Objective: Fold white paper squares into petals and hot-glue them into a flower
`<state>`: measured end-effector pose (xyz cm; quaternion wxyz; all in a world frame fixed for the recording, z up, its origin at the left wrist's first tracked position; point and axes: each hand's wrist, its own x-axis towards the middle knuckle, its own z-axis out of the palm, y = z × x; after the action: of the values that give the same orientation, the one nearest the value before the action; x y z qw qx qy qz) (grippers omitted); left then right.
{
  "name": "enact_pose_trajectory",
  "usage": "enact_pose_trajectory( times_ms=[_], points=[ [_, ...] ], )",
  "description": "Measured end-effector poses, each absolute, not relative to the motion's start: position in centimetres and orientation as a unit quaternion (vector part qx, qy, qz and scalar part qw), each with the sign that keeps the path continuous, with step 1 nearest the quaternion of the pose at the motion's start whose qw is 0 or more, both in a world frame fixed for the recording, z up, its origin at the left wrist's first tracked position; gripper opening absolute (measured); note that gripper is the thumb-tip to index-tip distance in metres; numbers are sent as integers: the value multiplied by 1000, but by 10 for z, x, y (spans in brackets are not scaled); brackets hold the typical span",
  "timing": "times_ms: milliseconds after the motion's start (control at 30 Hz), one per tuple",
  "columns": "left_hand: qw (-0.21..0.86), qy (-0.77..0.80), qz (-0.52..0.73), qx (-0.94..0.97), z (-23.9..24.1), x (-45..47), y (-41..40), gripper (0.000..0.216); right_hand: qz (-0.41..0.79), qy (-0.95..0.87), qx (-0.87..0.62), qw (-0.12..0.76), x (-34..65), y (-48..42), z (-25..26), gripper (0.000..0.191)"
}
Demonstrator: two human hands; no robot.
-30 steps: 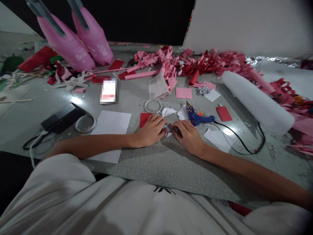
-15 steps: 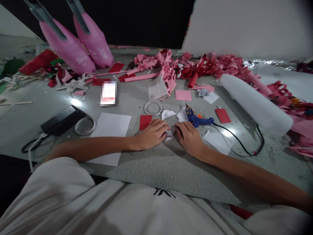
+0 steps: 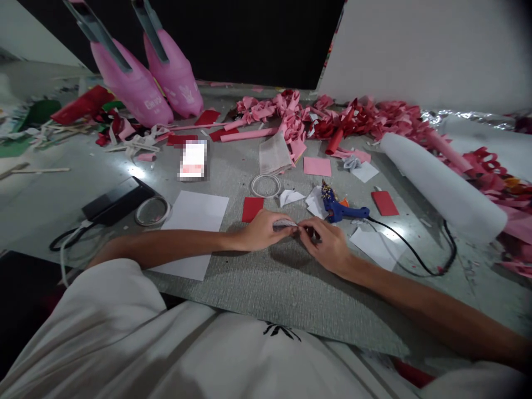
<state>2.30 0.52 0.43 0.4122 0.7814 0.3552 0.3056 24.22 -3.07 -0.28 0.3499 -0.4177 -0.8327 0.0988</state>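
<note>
Between the thumb and fingers of my left hand [image 3: 265, 230] is a small, thin greyish-white piece [image 3: 284, 223], perhaps paper or mesh; its kind is unclear. My right hand [image 3: 325, 239] pinches the right end of that piece with thumb and forefinger. Both hands are held just above the table, fingertips close together. Behind my left hand lies a red paper square [image 3: 252, 209]. A blue glue gun [image 3: 347, 212] rests just beyond my right hand, beside crumpled white paper scraps [image 3: 291, 197].
A white sheet [image 3: 199, 210] lies partly under my left forearm. Farther back are a ring-shaped roll [image 3: 266, 185], a lit phone [image 3: 193, 159] and pink and red paper pieces [image 3: 286, 111]. A white roll [image 3: 444, 185] lies right; the glue gun's black cord [image 3: 409, 260] curls there.
The greyish piece has been lifted off the table and turned edge-on between my fingers. Both hands are closer together. The whole view has shifted slightly.
</note>
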Motion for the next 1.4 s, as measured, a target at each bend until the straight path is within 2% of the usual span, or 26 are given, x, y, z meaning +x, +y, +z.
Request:
enact_pose_trajectory(
  times_ms=[400, 667, 767, 933, 1033, 1233, 1333, 1400],
  points=[
    [387, 351, 277, 806, 7, 22, 5, 21, 65, -859, -391, 324, 241, -29, -7, 10],
    [392, 346, 279, 805, 10, 18, 1, 25, 42, -832, -445, 329, 242, -29, -12, 8],
    [420, 357, 288, 783, 12, 16, 1, 31, 45, -803, -480, 350, 245, -26, -10, 7],
    [493, 356, 299, 735, 9, 19, 8, 40, 93, -838, -420, 336, 244, -27, -5, 11],
    [502, 348, 307, 730, 6, 19, 10, 42, 102, -835, -423, 336, 244, -28, -5, 11],
    [457, 340, 241, 786, 8, 18, 7, 40, 93, -826, -434, 346, 244, -25, -9, 10],
    [401, 362, 260, 800, 5, 19, 5, 32, 91, -806, -472, 345, 243, -23, -9, 12],
    [360, 387, 292, 797, 0, 20, 5, 33, 81, -797, -505, 320, 243, -21, -10, 10]
  ],
)
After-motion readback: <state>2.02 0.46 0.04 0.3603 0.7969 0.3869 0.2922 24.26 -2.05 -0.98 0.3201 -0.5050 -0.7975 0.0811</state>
